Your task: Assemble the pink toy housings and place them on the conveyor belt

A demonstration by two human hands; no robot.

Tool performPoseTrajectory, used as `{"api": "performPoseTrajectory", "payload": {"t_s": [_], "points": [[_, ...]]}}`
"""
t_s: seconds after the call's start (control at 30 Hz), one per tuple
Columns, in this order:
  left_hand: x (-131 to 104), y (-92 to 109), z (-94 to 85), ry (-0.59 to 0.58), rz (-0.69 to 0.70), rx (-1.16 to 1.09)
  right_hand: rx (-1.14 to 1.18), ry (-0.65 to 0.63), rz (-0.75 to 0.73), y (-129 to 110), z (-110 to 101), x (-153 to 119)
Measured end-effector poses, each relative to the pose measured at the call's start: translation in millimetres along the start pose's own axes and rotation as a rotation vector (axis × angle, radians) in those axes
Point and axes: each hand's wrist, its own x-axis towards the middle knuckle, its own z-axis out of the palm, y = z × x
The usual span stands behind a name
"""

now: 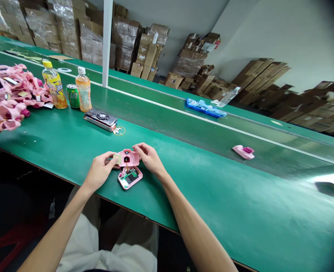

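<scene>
In front of me is an opened pink toy camera. Its front shell [132, 158] is held up between both hands, inner side showing, with thin wires inside. My left hand [101, 168] pinches the shell's left end, where a pale yellowish rectangular piece [116, 159] sits by the fingertips. At the right end, my right hand [148, 156] has its fingers closed on the shell's upper corner. Just below, the back shell [130, 177] lies on the green table with a green circuit board in it, joined to the front by wires.
A heap of pink camera parts [11, 90] covers the left. Beyond my hands are a black-and-silver device [101, 118], two drink bottles [83, 90] and a green can [73, 96]. The conveyor belt carries a pink camera [243, 152]; a blue tray [205, 108] sits farther back.
</scene>
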Motion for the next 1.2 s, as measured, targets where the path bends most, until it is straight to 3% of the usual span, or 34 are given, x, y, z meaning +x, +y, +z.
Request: {"api": "performPoseTrajectory", "payload": {"t_s": [0.3, 0.67, 0.77, 0.87, 1.0, 1.2], "points": [[-1, 4, 0.1, -0.012, 0.001, 0.015, 0.036, 0.035, 0.018, 20, -9, 6], [0, 2, -0.2, -0.008, -0.003, 0.027, 0.011, 0.006, -0.019, 14, -12, 4], [1, 1, -0.5, 0.095, 0.034, 0.062, -0.035, 0.131, -0.086, 4, -10, -3], [1, -1, -0.7, 0.188, 0.111, 0.105, -0.158, 0.21, -0.285, -15, 2, -13], [-1, -4, -0.3, 0.09, 0.179, 0.091, -0.288, 0.056, -0.541, -33, 26, -19], [-2, -7, 0.5, -0.037, 0.247, 0.118, -0.441, 0.001, -0.518, -29, 34, -18]]}}
